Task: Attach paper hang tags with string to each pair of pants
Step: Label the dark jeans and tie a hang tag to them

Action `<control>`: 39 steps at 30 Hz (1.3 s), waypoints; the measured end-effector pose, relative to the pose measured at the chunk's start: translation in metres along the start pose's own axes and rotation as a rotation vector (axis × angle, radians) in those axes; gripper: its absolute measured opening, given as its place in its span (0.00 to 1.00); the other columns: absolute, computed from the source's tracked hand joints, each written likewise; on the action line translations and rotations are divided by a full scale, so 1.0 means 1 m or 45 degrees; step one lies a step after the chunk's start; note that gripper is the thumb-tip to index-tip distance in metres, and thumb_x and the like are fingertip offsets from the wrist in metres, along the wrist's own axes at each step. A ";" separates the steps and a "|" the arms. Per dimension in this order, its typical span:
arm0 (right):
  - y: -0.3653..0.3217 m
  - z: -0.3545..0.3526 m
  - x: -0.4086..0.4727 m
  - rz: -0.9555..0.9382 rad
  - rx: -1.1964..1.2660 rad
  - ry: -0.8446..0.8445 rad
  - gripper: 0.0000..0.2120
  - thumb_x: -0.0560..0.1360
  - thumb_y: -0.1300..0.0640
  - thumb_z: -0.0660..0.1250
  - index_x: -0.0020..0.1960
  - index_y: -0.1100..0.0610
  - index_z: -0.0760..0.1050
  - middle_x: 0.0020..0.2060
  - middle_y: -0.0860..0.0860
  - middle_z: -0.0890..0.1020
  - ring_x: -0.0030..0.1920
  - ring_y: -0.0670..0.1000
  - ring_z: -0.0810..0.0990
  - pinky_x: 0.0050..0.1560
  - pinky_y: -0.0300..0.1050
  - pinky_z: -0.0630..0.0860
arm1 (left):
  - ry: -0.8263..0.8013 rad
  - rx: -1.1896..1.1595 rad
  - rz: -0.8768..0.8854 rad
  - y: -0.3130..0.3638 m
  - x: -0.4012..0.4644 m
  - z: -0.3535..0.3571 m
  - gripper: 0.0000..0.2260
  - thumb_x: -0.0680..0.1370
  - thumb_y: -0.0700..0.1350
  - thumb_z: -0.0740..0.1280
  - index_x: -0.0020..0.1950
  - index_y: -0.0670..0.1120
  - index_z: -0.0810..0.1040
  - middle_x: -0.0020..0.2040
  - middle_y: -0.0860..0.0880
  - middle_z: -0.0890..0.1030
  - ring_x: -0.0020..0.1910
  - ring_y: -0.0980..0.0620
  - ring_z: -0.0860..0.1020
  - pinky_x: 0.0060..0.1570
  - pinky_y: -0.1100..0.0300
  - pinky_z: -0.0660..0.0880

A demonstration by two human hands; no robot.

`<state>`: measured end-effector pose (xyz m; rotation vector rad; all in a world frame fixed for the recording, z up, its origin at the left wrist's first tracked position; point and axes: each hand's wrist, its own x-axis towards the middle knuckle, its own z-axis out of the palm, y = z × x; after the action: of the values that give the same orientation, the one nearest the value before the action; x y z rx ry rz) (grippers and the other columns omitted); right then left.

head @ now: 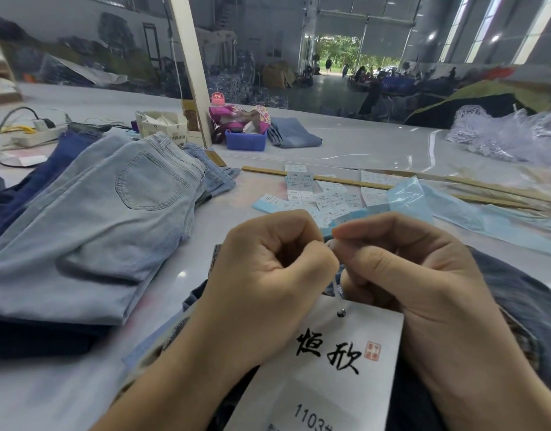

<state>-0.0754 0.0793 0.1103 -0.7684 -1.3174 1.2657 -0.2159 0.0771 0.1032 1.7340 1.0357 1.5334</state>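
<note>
A white paper hang tag (336, 365) with black brush characters and the number 1103 lies on dark jeans (523, 309) right in front of me. A thin clear string (334, 279) rises from the tag's eyelet between my hands. My left hand (261, 275) pinches the string's top end with thumb and forefinger. My right hand (423, 275) pinches the same end from the other side. A stack of light blue jeans (106, 219) lies to the left on darker folded pants.
Several small white size labels (317, 194) and blue plastic sheets (411, 197) lie behind my hands, beside long wooden rulers (330, 180). A blue bin (245, 140), a pink bag, a power strip (35, 132) and clear bags (510, 135) sit farther back.
</note>
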 end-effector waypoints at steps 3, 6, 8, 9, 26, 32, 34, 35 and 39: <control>0.000 0.000 0.000 0.007 -0.006 -0.018 0.04 0.62 0.61 0.73 0.37 0.56 0.84 0.30 0.57 0.78 0.27 0.51 0.67 0.29 0.40 0.64 | -0.017 0.022 -0.010 0.001 -0.001 -0.001 0.09 0.69 0.41 0.63 0.29 0.42 0.71 0.23 0.55 0.65 0.24 0.59 0.63 0.26 0.67 0.61; 0.000 -0.001 0.000 0.002 -0.012 -0.044 0.05 0.63 0.62 0.71 0.37 0.56 0.84 0.28 0.54 0.79 0.27 0.51 0.68 0.29 0.41 0.64 | -0.027 0.023 0.000 0.001 -0.001 -0.001 0.09 0.69 0.41 0.63 0.29 0.42 0.71 0.23 0.56 0.65 0.24 0.60 0.63 0.25 0.68 0.61; 0.000 0.000 0.000 -0.008 -0.021 -0.080 0.06 0.63 0.63 0.69 0.37 0.57 0.84 0.29 0.55 0.81 0.27 0.52 0.67 0.29 0.41 0.63 | -0.016 0.003 -0.004 -0.001 -0.001 -0.001 0.09 0.69 0.42 0.63 0.30 0.41 0.71 0.24 0.53 0.66 0.24 0.58 0.63 0.26 0.66 0.62; 0.000 0.000 0.000 -0.012 -0.029 -0.091 0.06 0.63 0.64 0.69 0.37 0.57 0.84 0.30 0.56 0.82 0.27 0.52 0.67 0.29 0.42 0.63 | -0.018 -0.011 -0.010 -0.002 0.000 -0.001 0.09 0.70 0.42 0.63 0.31 0.40 0.71 0.25 0.51 0.66 0.25 0.57 0.64 0.26 0.65 0.62; 0.019 0.001 0.011 0.000 -0.263 0.027 0.10 0.66 0.55 0.74 0.46 0.49 0.77 0.38 0.49 0.84 0.39 0.49 0.82 0.41 0.44 0.77 | -0.123 0.231 -0.438 -0.016 0.010 -0.028 0.09 0.72 0.54 0.75 0.40 0.50 0.82 0.35 0.53 0.83 0.33 0.58 0.80 0.35 0.63 0.76; 0.013 0.003 0.000 -0.019 -0.873 -0.149 0.03 0.75 0.48 0.67 0.48 0.45 0.78 0.41 0.42 0.83 0.42 0.39 0.80 0.43 0.34 0.76 | -0.364 0.667 -0.646 -0.013 -0.007 -0.037 0.13 0.70 0.60 0.74 0.48 0.54 0.83 0.43 0.56 0.85 0.45 0.59 0.82 0.49 0.60 0.78; 0.008 0.005 -0.003 0.016 -1.079 -0.212 0.09 0.75 0.42 0.64 0.50 0.44 0.77 0.45 0.42 0.82 0.45 0.40 0.79 0.46 0.39 0.74 | -0.367 0.673 -0.625 -0.010 -0.009 -0.048 0.07 0.72 0.56 0.74 0.43 0.54 0.83 0.39 0.56 0.85 0.40 0.60 0.82 0.39 0.66 0.75; 0.006 0.006 -0.005 0.036 -1.170 -0.255 0.12 0.75 0.38 0.62 0.50 0.44 0.76 0.46 0.42 0.81 0.46 0.40 0.78 0.45 0.41 0.73 | -0.414 0.678 -0.630 -0.008 -0.011 -0.053 0.04 0.73 0.55 0.74 0.42 0.55 0.83 0.37 0.56 0.84 0.37 0.62 0.81 0.36 0.69 0.73; 0.000 0.001 -0.012 0.060 -1.697 -0.397 0.27 0.74 0.29 0.46 0.49 0.46 0.75 0.46 0.45 0.79 0.52 0.48 0.74 0.64 0.52 0.63 | -0.583 0.765 -0.797 -0.005 -0.018 -0.072 0.02 0.72 0.51 0.73 0.41 0.58 0.83 0.38 0.60 0.84 0.35 0.65 0.80 0.39 0.70 0.74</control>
<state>-0.0739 0.0678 0.1072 -1.5189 -2.4116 0.3779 -0.2886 0.0599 0.1011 1.7527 1.6735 0.4271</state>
